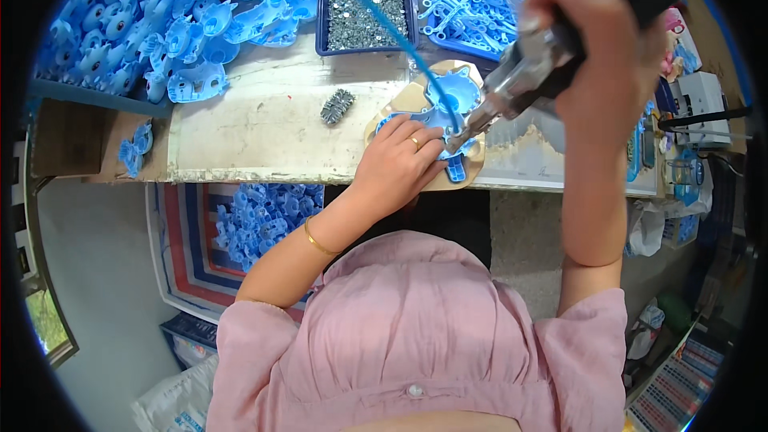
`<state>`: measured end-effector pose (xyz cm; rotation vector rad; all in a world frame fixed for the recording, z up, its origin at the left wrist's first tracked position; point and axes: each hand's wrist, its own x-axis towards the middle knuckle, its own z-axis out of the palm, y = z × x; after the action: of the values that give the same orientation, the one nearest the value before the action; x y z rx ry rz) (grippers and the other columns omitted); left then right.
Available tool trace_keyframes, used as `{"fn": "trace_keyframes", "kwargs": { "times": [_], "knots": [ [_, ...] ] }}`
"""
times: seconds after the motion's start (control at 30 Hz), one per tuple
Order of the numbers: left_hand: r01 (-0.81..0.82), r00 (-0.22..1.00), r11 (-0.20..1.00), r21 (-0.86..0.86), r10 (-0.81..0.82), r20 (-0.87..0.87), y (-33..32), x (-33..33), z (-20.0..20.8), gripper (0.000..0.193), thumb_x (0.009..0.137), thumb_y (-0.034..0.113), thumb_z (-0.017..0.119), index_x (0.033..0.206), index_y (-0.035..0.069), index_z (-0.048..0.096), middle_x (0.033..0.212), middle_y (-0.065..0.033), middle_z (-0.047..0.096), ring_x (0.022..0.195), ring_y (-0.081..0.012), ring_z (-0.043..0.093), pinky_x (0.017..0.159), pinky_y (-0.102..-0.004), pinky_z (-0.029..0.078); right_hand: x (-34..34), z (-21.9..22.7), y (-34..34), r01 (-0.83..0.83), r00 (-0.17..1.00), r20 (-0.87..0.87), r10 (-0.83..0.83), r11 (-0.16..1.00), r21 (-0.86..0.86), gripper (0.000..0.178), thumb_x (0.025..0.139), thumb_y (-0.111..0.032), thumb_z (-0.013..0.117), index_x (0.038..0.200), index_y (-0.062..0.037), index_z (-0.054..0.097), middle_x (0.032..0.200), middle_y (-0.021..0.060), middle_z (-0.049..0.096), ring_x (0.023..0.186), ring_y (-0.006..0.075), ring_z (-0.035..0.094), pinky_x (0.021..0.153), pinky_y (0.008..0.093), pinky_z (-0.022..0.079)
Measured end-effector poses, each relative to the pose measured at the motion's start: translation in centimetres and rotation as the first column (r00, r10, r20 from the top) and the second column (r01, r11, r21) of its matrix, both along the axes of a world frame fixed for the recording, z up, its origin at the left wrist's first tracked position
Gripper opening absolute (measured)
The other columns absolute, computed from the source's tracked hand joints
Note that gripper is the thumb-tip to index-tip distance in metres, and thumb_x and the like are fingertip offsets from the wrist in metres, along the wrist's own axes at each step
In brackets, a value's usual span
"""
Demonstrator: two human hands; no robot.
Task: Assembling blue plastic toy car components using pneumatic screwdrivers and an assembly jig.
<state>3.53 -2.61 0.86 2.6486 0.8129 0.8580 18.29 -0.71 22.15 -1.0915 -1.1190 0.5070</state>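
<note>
Under the left hand (398,162), the blue plastic part (448,104) lies partly hidden.

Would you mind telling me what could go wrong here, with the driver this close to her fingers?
The power screwdriver in the right hand has its tip close beside the left hand, so a slip might hit fingers. The blue plastic part might shift on its wooden jig. The blue air hose might snag.
</note>
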Motion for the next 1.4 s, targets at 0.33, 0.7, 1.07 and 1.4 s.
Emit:
{"fn": "trace_keyframes", "kwargs": {
  "times": [0.33,0.7,1.07,1.4],
  "knots": [
    [0.021,1.0,0.999,-0.03,-0.022,-0.014,0.5,0.1,0.6,0.033,0.078,0.026,0.077,0.105,0.009,0.067,0.106,-0.0049,0.068,0.103,-0.0261,0.06,0.097,-0.0416,0.045,2.8,-0.7,1.1,-0.178,0.979,0.134,0.153,0.964,0.197,0.054,0.09,-0.023,0.064,0.13,0.0093,0.048,0.075,0.0059,0.059,0.056,0.0106,0.056,0.054,0.0202,0.046],
    [-0.079,0.986,0.994,-0.081,0.09,0.142,0.5,2.0,1.6,0.02,0.081,0.023,0.074,0.095,0.011,0.068,0.097,-0.0033,0.067,0.098,-0.0252,0.06,0.088,-0.0396,0.047,2.1,-1.2,0.7,-0.105,0.99,0.115,0.085,0.977,0.188,0.054,0.087,-0.021,0.064,0.128,0.0108,0.049,0.073,0.0064,0.058,0.055,0.0097,0.054,0.054,0.0215,0.046],
    [-0.058,0.997,0.998,-0.011,0.058,0.045,1.5,-0.1,1.5,0.014,0.08,0.017,0.074,0.088,0.01,0.065,0.09,-0.0013,0.066,0.089,-0.0233,0.061,0.082,-0.0379,0.049,0.9,-2.3,0.0,-0.064,0.998,-0.019,0.065,0.996,0.054,0.057,0.082,-0.016,0.067,0.128,0.0115,0.048,0.068,0.0063,0.059,0.05,0.0114,0.057,0.05,0.0228,0.047],
    [-0.058,0.998,0.997,0.053,0.057,0.019,1.1,-0.1,0.3,0.016,0.08,0.017,0.074,0.089,0.011,0.062,0.093,-0.001,0.064,0.092,-0.0211,0.06,0.089,-0.0362,0.046,1.2,-3.9,0.4,-0.147,0.988,-0.035,0.149,0.988,0.049,0.051,0.083,-0.012,0.065,0.126,0.01,0.049,0.07,0.0059,0.061,0.051,0.0114,0.058,0.051,0.0228,0.047]
  ]
}}
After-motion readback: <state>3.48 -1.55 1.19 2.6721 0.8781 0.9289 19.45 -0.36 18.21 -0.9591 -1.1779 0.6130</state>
